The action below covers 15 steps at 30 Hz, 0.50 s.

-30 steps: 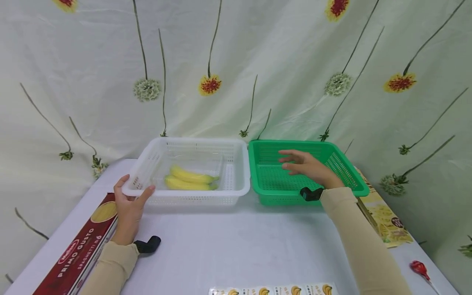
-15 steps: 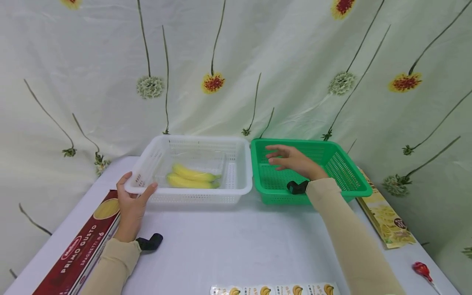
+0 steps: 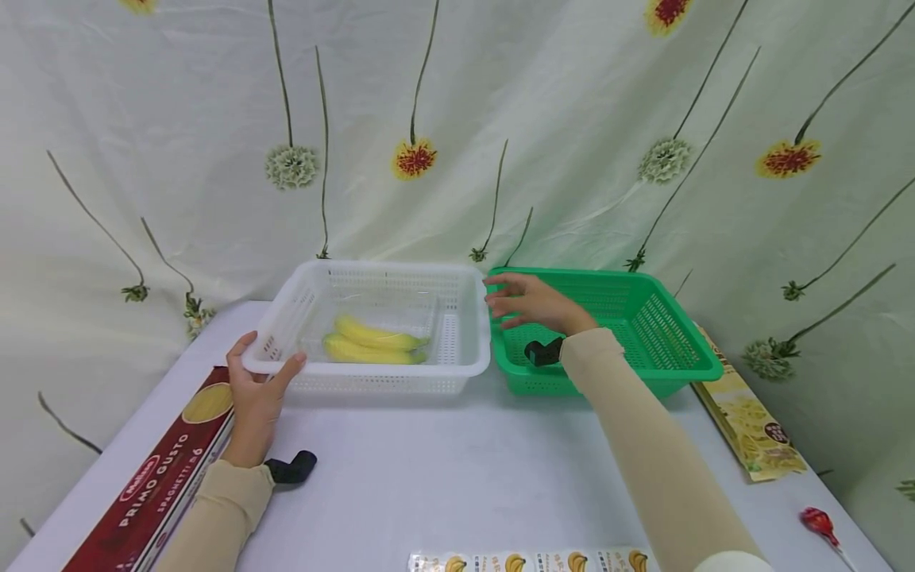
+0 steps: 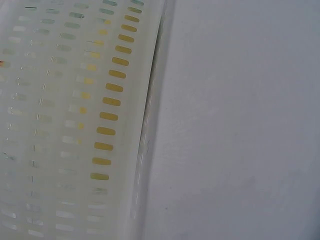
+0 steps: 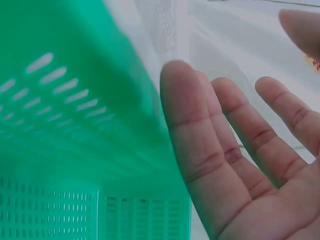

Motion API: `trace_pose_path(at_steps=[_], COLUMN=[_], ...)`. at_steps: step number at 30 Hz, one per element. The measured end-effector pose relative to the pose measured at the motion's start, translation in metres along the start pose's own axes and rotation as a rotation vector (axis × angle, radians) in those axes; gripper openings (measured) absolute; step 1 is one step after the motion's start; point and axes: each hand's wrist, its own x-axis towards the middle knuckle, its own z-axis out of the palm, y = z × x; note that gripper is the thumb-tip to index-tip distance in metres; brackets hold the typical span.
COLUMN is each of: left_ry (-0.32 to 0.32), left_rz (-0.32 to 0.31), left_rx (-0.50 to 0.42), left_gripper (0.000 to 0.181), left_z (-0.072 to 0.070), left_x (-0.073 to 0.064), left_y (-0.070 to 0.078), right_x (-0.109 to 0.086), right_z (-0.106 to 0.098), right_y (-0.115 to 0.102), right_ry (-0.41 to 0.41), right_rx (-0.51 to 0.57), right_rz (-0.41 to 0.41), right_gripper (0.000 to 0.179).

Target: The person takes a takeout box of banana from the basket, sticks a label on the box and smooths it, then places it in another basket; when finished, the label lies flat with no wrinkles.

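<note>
My left hand [image 3: 254,405] grips the front left corner of a white plastic basket [image 3: 393,371], thumb at the front rim and fingers around the side. Inside the basket lie yellow bananas [image 3: 372,343] in a clear plastic container [image 3: 415,306]. Through the slots of the white basket's wall [image 4: 131,115], yellow shows in the left wrist view. My right hand [image 3: 532,303] hovers over the left edge of a green basket [image 3: 608,375], fingertips close to the white basket's right rim. Its fingers [image 5: 200,125] are spread and hold nothing in the right wrist view.
A red spaghetti box [image 3: 153,485] lies along the left side. A yellow noodle packet [image 3: 750,429] lies at the right, partly behind the green basket. Near the front right is a red lollipop [image 3: 816,521]. A strip of banana stickers [image 3: 543,562] lies at the front edge.
My right hand has moved left across the green basket toward the white basket's right rim. My left hand keeps its hold on the white basket's corner.
</note>
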Motion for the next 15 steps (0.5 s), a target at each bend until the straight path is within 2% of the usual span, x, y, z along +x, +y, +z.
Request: trace_pose_path(at_steps=[6, 15], left_ry=[-0.007, 0.003], left_rz=[0.0, 0.008], left_rx=[-0.003, -0.027], left_gripper=[0.086, 0.083], left_z=[-0.001, 0.001], left_x=[0.0, -0.001], left_y=[0.001, 0.002], right_x=[0.011, 0.032], right_z=[0.013, 0.037], right_y=[-0.015, -0.032], right_ry=[-0.038, -0.107], right_rx=[0.022, 0.033], right_rz=[0.058, 0.213], right_gripper=[0.06, 0.073])
